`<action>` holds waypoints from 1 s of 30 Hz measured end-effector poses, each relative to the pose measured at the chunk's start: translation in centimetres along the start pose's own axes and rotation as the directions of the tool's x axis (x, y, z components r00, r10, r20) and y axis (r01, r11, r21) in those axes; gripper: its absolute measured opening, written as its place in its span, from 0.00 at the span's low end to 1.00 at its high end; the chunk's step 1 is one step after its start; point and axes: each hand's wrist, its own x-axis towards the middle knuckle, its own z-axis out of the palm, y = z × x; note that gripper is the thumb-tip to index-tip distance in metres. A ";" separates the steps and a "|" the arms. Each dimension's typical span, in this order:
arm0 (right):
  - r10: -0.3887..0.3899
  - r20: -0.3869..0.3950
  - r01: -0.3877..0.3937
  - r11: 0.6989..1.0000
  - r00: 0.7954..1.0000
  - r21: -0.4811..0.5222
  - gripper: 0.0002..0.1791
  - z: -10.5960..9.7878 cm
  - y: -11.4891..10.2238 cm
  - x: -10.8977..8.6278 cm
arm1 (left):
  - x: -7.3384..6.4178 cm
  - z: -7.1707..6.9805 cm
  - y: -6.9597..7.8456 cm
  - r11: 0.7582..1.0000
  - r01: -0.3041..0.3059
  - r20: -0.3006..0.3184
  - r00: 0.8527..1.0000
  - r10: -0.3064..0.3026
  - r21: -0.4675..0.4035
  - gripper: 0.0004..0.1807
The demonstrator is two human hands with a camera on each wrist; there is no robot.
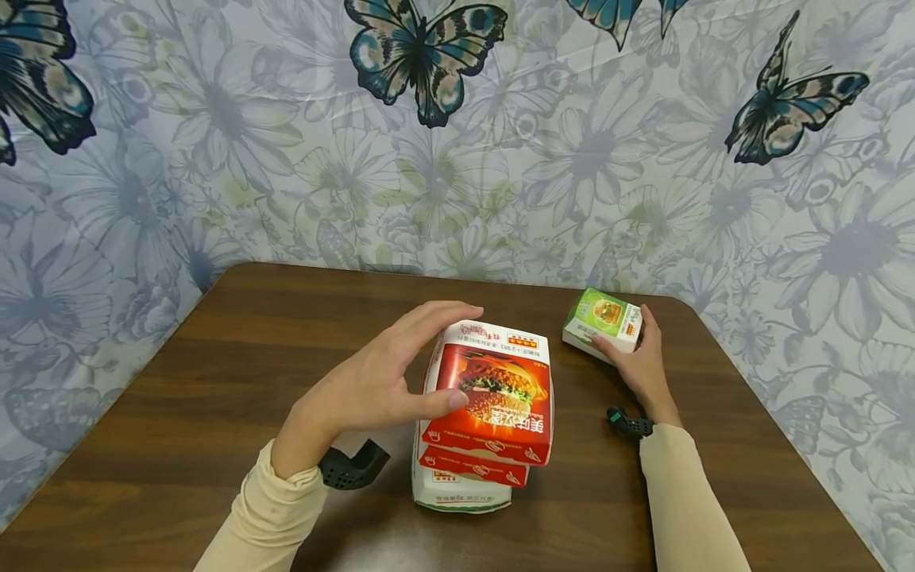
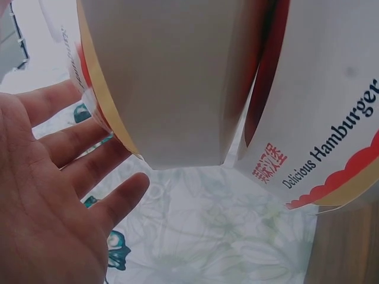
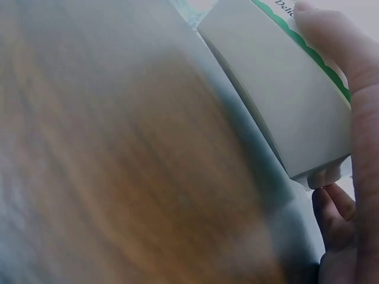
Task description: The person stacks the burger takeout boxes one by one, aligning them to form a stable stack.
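Observation:
A stack of hamburger boxes stands mid-table. Its top is a red and white hamburger box [image 1: 493, 397] with a burger picture; beneath lie a second red box [image 1: 472, 467] and a white box with a green edge [image 1: 461, 494]. My left hand [image 1: 386, 381] is at the top box's left side, thumb over its upper face. In the left wrist view, that hand's extended fingers [image 2: 77, 139] touch the box's edge. Toward the back right, my right hand [image 1: 643, 357] grips a green and white hamburger box [image 1: 604, 318] between thumb and fingers. Whether this box touches the table is unclear.
The brown wooden table [image 1: 250, 381] has its far edge just behind the green box. Behind it hangs a floral cloth [image 1: 457, 183] with butterflies. Dark wrist devices sit on both wrists, and a dark cable runs beside the right forearm.

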 end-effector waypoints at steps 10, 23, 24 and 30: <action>-0.007 -0.036 0.007 1.000 0.999 -0.001 0.61 -0.1 -0.2 -0.3 | 0.1 0.2 -0.1 1.000 0.003 0.004 1.000 -0.003 0.009 0.43; -0.011 -0.065 0.012 1.000 0.998 0.018 0.59 -0.1 -0.5 -0.4 | 0.0 0.3 0.2 0.999 0.014 0.003 1.000 -0.015 0.032 0.43; -0.009 -0.067 0.010 1.000 0.998 0.016 0.59 -0.1 -0.4 -0.4 | 0.0 0.3 0.3 0.999 0.012 0.003 1.000 -0.012 0.032 0.43; -0.002 -0.073 0.004 1.000 0.997 0.020 0.59 -0.2 -0.4 -0.6 | -0.1 0.4 0.2 0.999 0.015 0.000 1.000 -0.015 0.035 0.43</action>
